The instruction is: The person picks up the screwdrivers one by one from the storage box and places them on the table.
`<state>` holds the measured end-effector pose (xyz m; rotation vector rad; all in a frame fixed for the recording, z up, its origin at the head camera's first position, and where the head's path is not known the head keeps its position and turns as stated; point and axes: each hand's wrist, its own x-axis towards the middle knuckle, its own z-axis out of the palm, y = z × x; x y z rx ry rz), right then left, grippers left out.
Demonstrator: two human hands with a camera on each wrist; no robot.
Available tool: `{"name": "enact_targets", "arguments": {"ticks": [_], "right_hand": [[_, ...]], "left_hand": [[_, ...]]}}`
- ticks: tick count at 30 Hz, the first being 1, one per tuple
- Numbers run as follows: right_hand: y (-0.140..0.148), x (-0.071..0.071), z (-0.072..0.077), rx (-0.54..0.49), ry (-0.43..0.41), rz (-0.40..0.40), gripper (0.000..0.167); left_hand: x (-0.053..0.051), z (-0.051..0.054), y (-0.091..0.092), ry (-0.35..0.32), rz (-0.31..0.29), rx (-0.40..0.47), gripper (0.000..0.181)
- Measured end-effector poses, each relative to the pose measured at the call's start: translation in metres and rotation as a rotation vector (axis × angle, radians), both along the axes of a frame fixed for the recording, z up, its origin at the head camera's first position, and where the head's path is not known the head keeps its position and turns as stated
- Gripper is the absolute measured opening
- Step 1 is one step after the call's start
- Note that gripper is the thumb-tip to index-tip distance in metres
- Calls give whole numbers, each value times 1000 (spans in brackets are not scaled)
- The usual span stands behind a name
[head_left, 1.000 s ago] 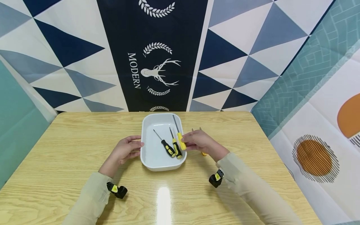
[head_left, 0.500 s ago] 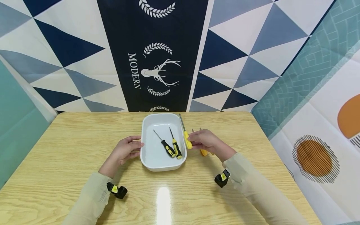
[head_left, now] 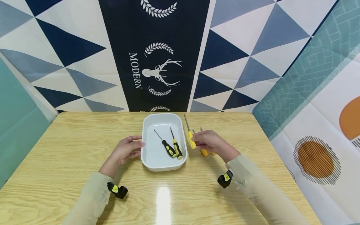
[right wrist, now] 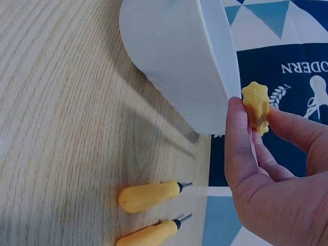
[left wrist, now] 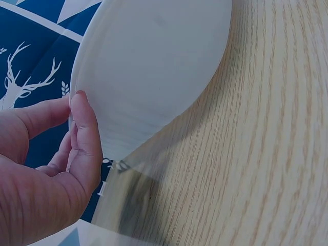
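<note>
My left hand [head_left: 130, 149] holds the left side of a white rectangular tray [head_left: 149, 165] at its rim, thumb and fingers close on the edge in the left wrist view. My right hand [head_left: 211, 142] pinches a yellow-handled screwdriver [head_left: 192, 140] between thumb and fingers, just right of the tray; its shaft points toward the wall. In the right wrist view, the yellow handle [right wrist: 255, 105] shows end-on, raised above the table. Inside the tray lie two black-and-yellow screwdrivers, a left one [head_left: 168, 149] and a right one [head_left: 177, 150].
Two orange-handled screwdrivers, one nearer the tray [right wrist: 148, 196] and one farther [right wrist: 154, 233], lie on the wooden table [head_left: 70, 162] under and beside my right hand, which partly hides them in the head view. A patterned wall cloth [head_left: 157, 62] borders the table's far edge.
My right hand has carried the yellow screwdriver rightward, from over the tray's right side to outside its rim. The left hand and the tray stay put.
</note>
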<state>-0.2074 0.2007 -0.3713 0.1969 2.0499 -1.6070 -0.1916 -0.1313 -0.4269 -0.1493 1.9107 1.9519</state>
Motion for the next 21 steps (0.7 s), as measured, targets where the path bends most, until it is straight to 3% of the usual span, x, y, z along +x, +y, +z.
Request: {"name": "enact_targets", "arguments": {"ticks": [21], "right_hand": [[36,2,-2,3,18,9,52]], "left_hand": [[0,-1,1,-1,5,-1,57]]}}
